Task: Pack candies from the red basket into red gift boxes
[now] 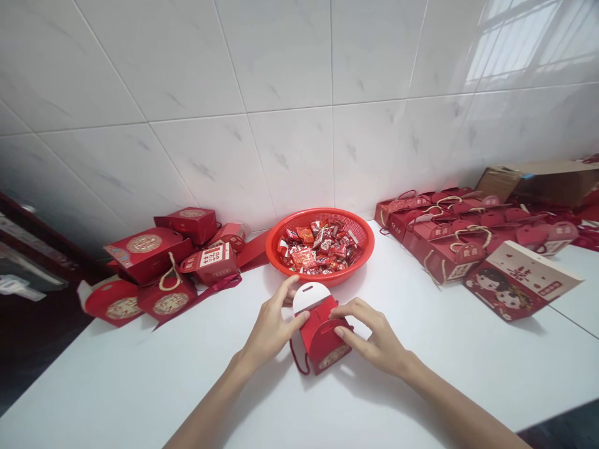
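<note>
A small red gift box point(322, 343) stands on the white table between my hands. Its top flaps are partly folded, and one rounded flap with a white inner face and a slot stands up at the far side. My left hand point(274, 321) grips the box's left side, thumb on the top edge. My right hand point(374, 333) pinches the near rounded flap on the right. A dark red cord point(302, 362) hangs at the box's left. Just beyond the box sits a red plastic basket point(367, 259) of wrapped candies point(322, 246).
Several red gift boxes point(147, 249) are piled at the left. Rows of closed boxes with cord handles point(430, 234) stand at the right, beside a printed box point(515, 280). A cardboard carton point(552, 181) is at the far right. A tiled wall point(290, 143) borders the table's back.
</note>
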`<state>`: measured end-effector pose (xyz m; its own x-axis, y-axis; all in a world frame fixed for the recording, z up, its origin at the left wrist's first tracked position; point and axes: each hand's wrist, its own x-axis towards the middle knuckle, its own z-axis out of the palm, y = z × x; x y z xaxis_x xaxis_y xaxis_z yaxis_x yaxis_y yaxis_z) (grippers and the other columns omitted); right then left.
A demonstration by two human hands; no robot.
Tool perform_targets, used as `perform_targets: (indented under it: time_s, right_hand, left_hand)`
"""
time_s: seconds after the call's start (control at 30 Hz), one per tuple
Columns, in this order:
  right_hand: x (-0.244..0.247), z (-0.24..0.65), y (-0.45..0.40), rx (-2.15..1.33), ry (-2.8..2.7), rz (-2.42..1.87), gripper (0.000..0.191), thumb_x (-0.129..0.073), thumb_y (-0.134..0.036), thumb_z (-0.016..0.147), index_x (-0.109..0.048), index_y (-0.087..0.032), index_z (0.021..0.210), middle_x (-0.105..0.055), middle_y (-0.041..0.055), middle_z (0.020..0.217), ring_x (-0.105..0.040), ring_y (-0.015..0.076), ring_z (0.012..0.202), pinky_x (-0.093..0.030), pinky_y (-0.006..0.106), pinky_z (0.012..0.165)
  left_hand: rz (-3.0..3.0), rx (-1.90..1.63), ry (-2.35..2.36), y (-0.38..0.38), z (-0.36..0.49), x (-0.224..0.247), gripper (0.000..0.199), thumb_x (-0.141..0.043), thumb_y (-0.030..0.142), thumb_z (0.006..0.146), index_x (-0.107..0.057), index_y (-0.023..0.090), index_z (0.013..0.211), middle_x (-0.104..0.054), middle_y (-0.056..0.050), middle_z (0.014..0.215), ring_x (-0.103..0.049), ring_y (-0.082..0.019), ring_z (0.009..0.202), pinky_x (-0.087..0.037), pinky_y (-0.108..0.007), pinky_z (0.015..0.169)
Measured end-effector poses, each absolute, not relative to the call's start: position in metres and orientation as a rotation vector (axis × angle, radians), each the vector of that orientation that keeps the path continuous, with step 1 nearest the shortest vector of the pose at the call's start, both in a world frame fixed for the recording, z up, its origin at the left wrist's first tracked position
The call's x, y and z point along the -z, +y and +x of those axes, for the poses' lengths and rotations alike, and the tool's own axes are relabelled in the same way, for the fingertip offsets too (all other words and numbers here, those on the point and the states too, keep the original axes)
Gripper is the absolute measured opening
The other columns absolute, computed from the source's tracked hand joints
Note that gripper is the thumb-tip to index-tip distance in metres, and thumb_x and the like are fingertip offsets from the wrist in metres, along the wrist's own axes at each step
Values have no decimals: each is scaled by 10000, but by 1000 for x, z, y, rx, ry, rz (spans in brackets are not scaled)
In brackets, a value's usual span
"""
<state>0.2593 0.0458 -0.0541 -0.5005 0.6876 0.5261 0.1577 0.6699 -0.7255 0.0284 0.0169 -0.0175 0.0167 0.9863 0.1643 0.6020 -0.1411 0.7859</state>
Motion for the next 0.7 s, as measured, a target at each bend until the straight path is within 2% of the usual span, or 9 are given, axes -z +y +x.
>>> perform_targets:
  time_s: [0.1, 0.17, 0.23, 0.3, 0.43, 0.57, 0.63, 0.7]
  right_hand:
    - [62, 258, 47, -727, -1945, -620, 278, -601, -259, 939, -598, -249, 1217, -699, 97, 1139, -655, 225, 1014, -561, 375, 855]
    - [67, 258, 49, -752, -1904, -638, 340, -625, -275, 923, -573, -254, 1259, -669, 105, 1224, -642, 236, 1088, -562, 384, 883]
    - [71, 259, 51, -814, -1864, -692, 379, -647, -303, 907, -561, -256, 1274, -662, 102, 1238, -646, 240, 1096, -566, 388, 888]
    - [72, 259, 53, -893, -1839, -746, 405, -662, -332, 891, -560, -253, 1276, -666, 98, 1232, -653, 245, 1093, -562, 400, 906]
    - [73, 260, 57, -1121, -1793, -833, 432, -658, -446, 880, -592, -236, 1251, -661, 115, 1273, -641, 272, 1149, -530, 439, 976]
    - [77, 263, 67, -1382, -1667, -925, 524, -484, -612, 932, -656, -214, 1227, -658, 143, 1313, -611, 309, 1215, -479, 505, 1034]
    - [81, 265, 72, -1427, -1680, -944, 537, -496, -625, 910, -704, -203, 1168, -660, 155, 1312, -598, 331, 1232, -452, 523, 1052]
    - [85, 265, 75, -1419, -1735, -950, 460, -590, -569, 857, -738, -195, 1081, -659, 163, 1299, -599, 336, 1227, -456, 503, 1042]
  left_hand:
    - [1835, -1060, 1591, 8, 32, 17, 491, -604, 335, 881, -487, 231, 1346, -712, -15, 943, -688, -204, 939, -537, -382, 931]
    - [1894, -1066, 1586, 3, 35, 15, 358, -583, 360, 906, -578, 225, 1238, -705, -13, 906, -689, -193, 890, -550, -356, 887]
    - [1958, -1012, 1557, -1, 38, 15, 260, -548, 391, 938, -661, 223, 1101, -698, -33, 940, -684, -189, 893, -557, -330, 850]
    - [2024, -943, 1541, -5, 42, 16, 252, -548, 412, 943, -709, 228, 1004, -675, -50, 985, -676, -194, 920, -559, -320, 841]
    - [2085, -895, 1593, -8, 49, 23, 203, -625, 378, 894, -731, 231, 986, -629, -68, 1043, -661, -222, 999, -549, -346, 908]
    - [2026, -819, 1515, 0, 45, 24, 175, -643, 356, 881, -734, 232, 966, -641, -76, 1124, -658, -230, 1046, -535, -348, 942]
    - [2004, -772, 1441, 7, 39, 22, 190, -655, 372, 876, -735, 234, 980, -646, -84, 1197, -651, -241, 1089, -519, -357, 976]
    - [2003, -729, 1400, 14, 33, 19, 214, -647, 389, 885, -736, 241, 1011, -637, -88, 1274, -626, -259, 1167, -488, -376, 1033]
